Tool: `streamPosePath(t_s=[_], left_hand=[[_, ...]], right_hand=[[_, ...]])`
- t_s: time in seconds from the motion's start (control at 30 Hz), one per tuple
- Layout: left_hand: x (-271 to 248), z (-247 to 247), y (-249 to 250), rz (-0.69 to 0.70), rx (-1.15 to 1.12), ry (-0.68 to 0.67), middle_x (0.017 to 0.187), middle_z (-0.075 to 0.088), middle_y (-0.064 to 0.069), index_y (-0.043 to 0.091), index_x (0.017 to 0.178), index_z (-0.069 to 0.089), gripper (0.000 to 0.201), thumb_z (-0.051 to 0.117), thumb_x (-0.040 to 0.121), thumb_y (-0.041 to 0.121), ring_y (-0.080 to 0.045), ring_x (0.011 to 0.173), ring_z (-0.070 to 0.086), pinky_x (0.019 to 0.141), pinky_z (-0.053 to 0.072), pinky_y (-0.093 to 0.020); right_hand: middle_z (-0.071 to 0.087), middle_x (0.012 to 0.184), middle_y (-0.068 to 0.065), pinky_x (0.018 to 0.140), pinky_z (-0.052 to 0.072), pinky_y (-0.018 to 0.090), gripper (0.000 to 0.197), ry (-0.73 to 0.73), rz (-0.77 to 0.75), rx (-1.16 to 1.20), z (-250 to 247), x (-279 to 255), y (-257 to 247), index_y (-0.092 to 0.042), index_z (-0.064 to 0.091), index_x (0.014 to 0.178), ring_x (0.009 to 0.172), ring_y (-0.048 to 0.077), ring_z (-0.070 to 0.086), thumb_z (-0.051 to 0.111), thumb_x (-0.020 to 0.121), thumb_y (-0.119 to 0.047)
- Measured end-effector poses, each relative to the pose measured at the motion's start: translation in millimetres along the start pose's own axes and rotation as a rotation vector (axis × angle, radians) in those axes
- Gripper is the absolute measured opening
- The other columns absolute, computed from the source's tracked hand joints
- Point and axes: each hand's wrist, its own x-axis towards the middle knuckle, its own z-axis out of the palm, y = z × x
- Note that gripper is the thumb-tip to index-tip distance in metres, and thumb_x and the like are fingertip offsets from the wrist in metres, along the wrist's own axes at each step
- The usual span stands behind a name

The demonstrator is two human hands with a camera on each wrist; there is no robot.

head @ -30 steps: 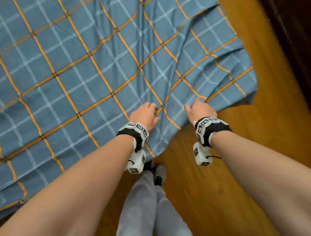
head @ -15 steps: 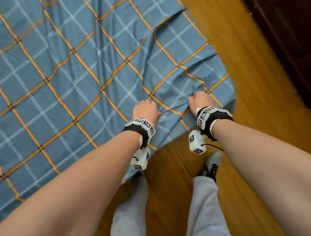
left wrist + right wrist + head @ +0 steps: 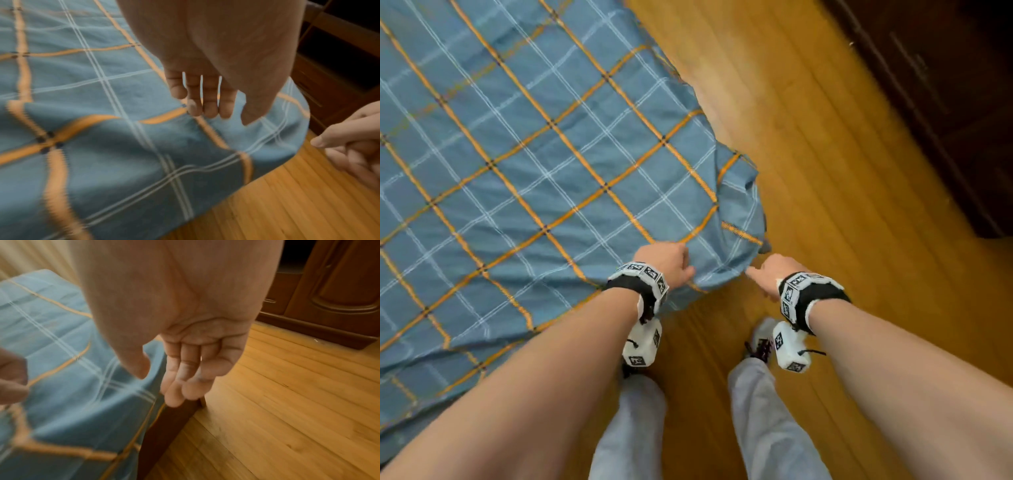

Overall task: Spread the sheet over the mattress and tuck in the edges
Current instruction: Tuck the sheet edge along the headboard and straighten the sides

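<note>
Blue plaid sheet [image 3: 544, 164] with orange and white lines is lying spread over the mattress, filling everything to the left of and beyond both hands. Its corner is draping over the bed edge just beyond the right hand [image 3: 770, 274], bunching into a few folds there. In the right wrist view a dark wooden bed leg [image 3: 170, 423] is showing under the hanging cloth, just past the right fingertips.

Left hand [image 3: 667, 262] is sitting on top of the sheet near the bed edge, knuckles up. In the left wrist view its fingers [image 3: 209, 104] are hanging fairly straight and slightly apart, tips touching or nearly touching the fabric at a raised crease; blur is making contact hard to judge, no pinch visible.

Right hand is hovering just off the corner, over the wood floor [image 3: 842, 171]. Palm is open in the right wrist view, fingers [image 3: 180, 379] relaxed and close together, holding nothing. In the left wrist view the same hand is looking more curled, thumb sticking out toward the sheet edge, apart from it.

Person's legs in grey trousers [image 3: 767, 421] and sneakers are standing on the floor below both wrists. Dark wooden cabinet [image 3: 945, 102] is standing well beyond the right hand, far right side.
</note>
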Motion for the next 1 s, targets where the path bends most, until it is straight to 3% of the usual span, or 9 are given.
streamPosePath(t_s=[0.13, 0.23, 0.37, 0.43, 0.57, 0.7, 0.8, 0.87, 1.0], left_hand=[[25.2, -22.5, 20.1, -0.111, -0.150, 0.213, 0.118, 0.054, -0.005, 0.020, 0.115, 0.051, 0.030, 0.054, 0.091, 0.039, -0.028, 0.106, 0.058, 0.080, 0.046, -0.038], [53.4, -31.8, 26.4, -0.155, -0.227, 0.200, 0.120, 0.050, -0.005, 0.017, 0.116, 0.049, 0.042, 0.060, 0.088, 0.047, -0.028, 0.106, 0.058, 0.083, 0.047, -0.040], [89.9, -36.6, 34.7, -0.124, -0.215, 0.086, 0.118, 0.050, -0.010, 0.011, 0.115, 0.051, 0.058, 0.064, 0.082, 0.057, -0.032, 0.107, 0.056, 0.088, 0.046, -0.042], [99.1, -39.9, 32.4, -0.129, -0.216, 0.081, 0.116, 0.052, -0.010, 0.011, 0.112, 0.052, 0.059, 0.062, 0.081, 0.061, -0.031, 0.105, 0.057, 0.087, 0.047, -0.042], [101.4, -51.8, 35.0, -0.113, -0.182, 0.121, 0.102, 0.060, -0.006, 0.017, 0.097, 0.052, 0.055, 0.059, 0.078, 0.068, -0.029, 0.097, 0.062, 0.075, 0.049, -0.038], [102.3, -62.0, 49.2, -0.129, -0.168, 0.089, 0.105, 0.062, -0.006, 0.016, 0.103, 0.052, 0.053, 0.065, 0.079, 0.062, -0.028, 0.099, 0.062, 0.077, 0.048, -0.036], [99.1, -62.0, 53.2, -0.127, -0.215, 0.073, 0.108, 0.061, -0.004, 0.017, 0.105, 0.052, 0.049, 0.067, 0.079, 0.056, -0.026, 0.101, 0.060, 0.084, 0.050, -0.040], [94.8, -57.5, 54.4, -0.116, -0.237, 0.061, 0.106, 0.060, -0.002, 0.019, 0.103, 0.053, 0.045, 0.069, 0.079, 0.054, -0.025, 0.099, 0.060, 0.084, 0.051, -0.040], [75.1, -27.9, 66.3, -0.198, -0.235, 0.095, 0.110, 0.058, -0.003, 0.020, 0.108, 0.052, 0.049, 0.072, 0.076, 0.051, -0.026, 0.101, 0.061, 0.084, 0.050, -0.041]], right_hand=[[0.065, 0.094, 0.010, 0.075, 0.050, 0.036, 0.037, 0.302, -0.017, 0.146, -46.7, 26.9, -10.0, -0.017, 0.055, 0.102, 0.085, 0.031, 0.062, 0.043, 0.090, -0.050], [0.063, 0.108, 0.010, 0.081, 0.048, 0.037, 0.052, 0.256, -0.066, 0.241, -67.3, 60.7, -27.1, -0.014, 0.052, 0.117, 0.100, 0.033, 0.061, 0.057, 0.086, -0.056], [0.068, 0.103, 0.010, 0.074, 0.048, 0.033, 0.040, 0.115, -0.192, 0.168, -75.7, 88.3, -35.6, -0.010, 0.064, 0.106, 0.094, 0.032, 0.063, 0.064, 0.086, -0.044], [0.070, 0.097, 0.011, 0.077, 0.055, 0.040, 0.033, 0.067, -0.231, 0.238, -75.0, 91.2, -24.5, -0.009, 0.065, 0.103, 0.086, 0.031, 0.066, 0.065, 0.086, -0.037], [0.068, 0.069, 0.011, 0.072, 0.059, 0.053, 0.018, -0.088, -0.042, 0.371, -80.7, 80.1, 32.2, -0.007, 0.060, 0.088, 0.064, 0.032, 0.067, 0.069, 0.087, -0.023], [0.056, 0.043, 0.006, 0.063, 0.056, 0.042, 0.039, -0.209, 0.051, 0.454, -96.1, 60.6, 49.2, -0.010, 0.047, 0.064, 0.043, 0.022, 0.052, 0.071, 0.088, -0.029], [0.073, 0.068, 0.008, 0.076, 0.057, 0.039, 0.062, -0.161, 0.008, 0.096, -107.3, 59.5, 41.4, -0.010, 0.064, 0.069, 0.060, 0.024, 0.066, 0.042, 0.092, -0.063], [0.073, 0.093, 0.011, 0.078, 0.052, 0.038, 0.069, -0.088, -0.041, -0.075, -111.0, 67.5, 37.6, -0.010, 0.066, 0.088, 0.080, 0.027, 0.066, 0.033, 0.091, -0.070], [0.060, 0.129, 0.006, 0.092, 0.047, 0.035, 0.064, -0.108, -0.187, -0.133, -91.4, 78.1, 33.6, -0.013, 0.053, 0.130, 0.116, 0.027, 0.058, 0.066, 0.082, -0.054]])
